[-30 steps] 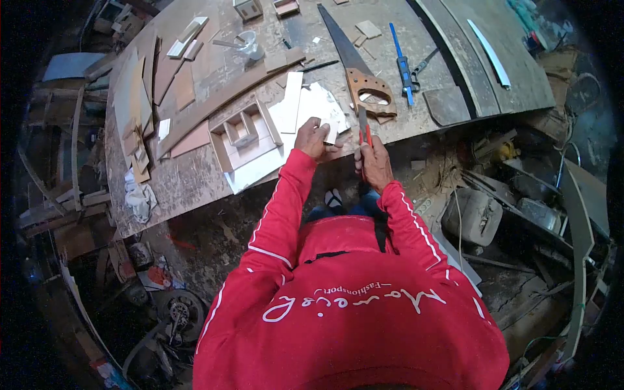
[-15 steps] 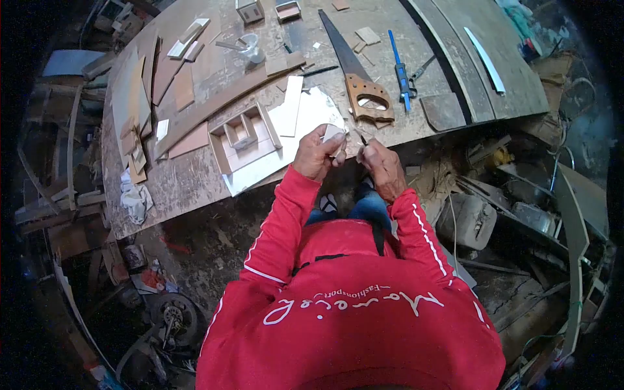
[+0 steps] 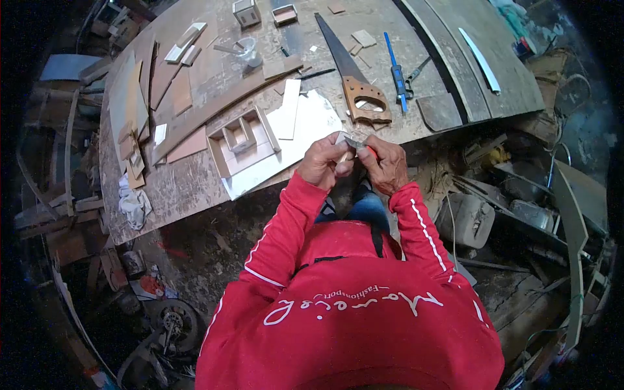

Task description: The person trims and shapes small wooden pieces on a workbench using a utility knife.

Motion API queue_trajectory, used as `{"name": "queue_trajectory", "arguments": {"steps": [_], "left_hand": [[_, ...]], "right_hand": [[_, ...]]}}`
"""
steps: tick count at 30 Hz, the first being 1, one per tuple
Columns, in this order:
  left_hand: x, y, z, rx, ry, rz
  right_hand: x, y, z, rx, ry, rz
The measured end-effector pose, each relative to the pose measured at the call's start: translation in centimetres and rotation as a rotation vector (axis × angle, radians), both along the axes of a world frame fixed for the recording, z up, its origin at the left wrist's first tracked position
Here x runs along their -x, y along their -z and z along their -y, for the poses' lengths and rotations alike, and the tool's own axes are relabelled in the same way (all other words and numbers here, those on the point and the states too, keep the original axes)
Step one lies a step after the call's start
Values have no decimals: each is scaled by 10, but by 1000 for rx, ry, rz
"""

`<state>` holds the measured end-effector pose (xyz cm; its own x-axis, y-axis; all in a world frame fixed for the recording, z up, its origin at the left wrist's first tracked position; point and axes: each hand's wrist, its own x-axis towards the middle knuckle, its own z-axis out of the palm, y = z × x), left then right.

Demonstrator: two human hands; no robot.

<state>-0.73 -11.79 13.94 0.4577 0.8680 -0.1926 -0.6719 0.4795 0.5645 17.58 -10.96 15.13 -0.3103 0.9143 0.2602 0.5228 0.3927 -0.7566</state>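
Note:
Just off the table's front edge, my left hand (image 3: 324, 161) is closed around a small pale piece of wood (image 3: 342, 157), mostly hidden by the fingers. My right hand (image 3: 388, 168) grips a knife with a red handle (image 3: 372, 152). Its short metal blade (image 3: 353, 142) meets the small piece. Beyond my left hand, a shallow divided wooden box (image 3: 223, 167) lies partly on a white sheet (image 3: 313, 123). A handsaw (image 3: 357, 97) with a wooden handle rests on the table a little beyond both hands.
On the worktable (image 3: 175, 208) are a blue caliper (image 3: 398, 75), a plastic cup (image 3: 248, 57) holding sticks, a long wooden strip (image 3: 214, 107) and two small boxes at the far side. A cloth (image 3: 134, 207) hangs at the left edge. Scrap and a jerrycan (image 3: 472, 220) crowd the floor.
My hands have come together, bringing the knife blade against the small piece. The red handle now shows, and both hands sit slightly lower in view.

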Motion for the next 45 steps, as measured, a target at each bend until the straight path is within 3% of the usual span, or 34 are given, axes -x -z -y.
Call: {"name": "queue_trajectory", "arguments": {"steps": [10,13,17,20,21,24,26,29,34,40,45], "left_hand": [[-6,11,10,76,20,199],[2,10,1,-58,-101,-352],[5,28,-19,59,-190,-379],[4,30,-31,187,-230,-762],[16,114,-45,-53,-305,-961],[21,100,-50,-360,-331,-1477],[21,97,-55,-301,-254,-1528],[21,96,-64,-276,-133,-1591],[13,86,-66,-305,-60,-1821],[20,103,-70,-455,-124,-1835],[15,92,-73,-347,-39,-1868]], "right_hand": [[-6,29,-3,-96,5,1],[-2,29,2,121,49,36],[7,51,3,452,122,-46],[9,77,8,548,136,-170],[10,85,8,560,161,-165],[16,87,2,694,240,-208],[25,64,-3,920,286,-320],[27,104,-7,490,300,75],[33,100,-10,472,215,128],[41,107,-14,487,193,180],[43,108,-13,341,140,178]]}}
